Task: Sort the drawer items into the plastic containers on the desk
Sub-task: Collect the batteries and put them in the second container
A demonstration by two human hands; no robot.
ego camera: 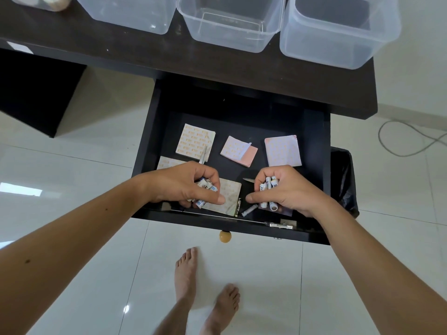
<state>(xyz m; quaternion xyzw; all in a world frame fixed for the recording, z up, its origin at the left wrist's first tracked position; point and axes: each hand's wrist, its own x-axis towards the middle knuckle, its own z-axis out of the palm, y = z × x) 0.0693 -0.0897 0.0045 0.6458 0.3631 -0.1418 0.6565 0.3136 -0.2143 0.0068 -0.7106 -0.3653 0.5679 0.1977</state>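
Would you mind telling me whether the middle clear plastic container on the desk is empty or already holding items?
Empty: the middle clear plastic container shows only its bare bottom through the open top.

The top edge cuts off the plastic containers (pixel 232 25) and tape rolls (pixel 52 2). The left hand (pixel 186 182) covers part of a sticky-note pad (pixel 169 162) and perhaps tweezers (pixel 203 155); battery lettering is illegible.

Open drawer, crowded front
Your path up to the containers (pixel 232 25) is open; paper pads (pixel 196 143) crowd the drawer (pixel 314 131) floor ahead.
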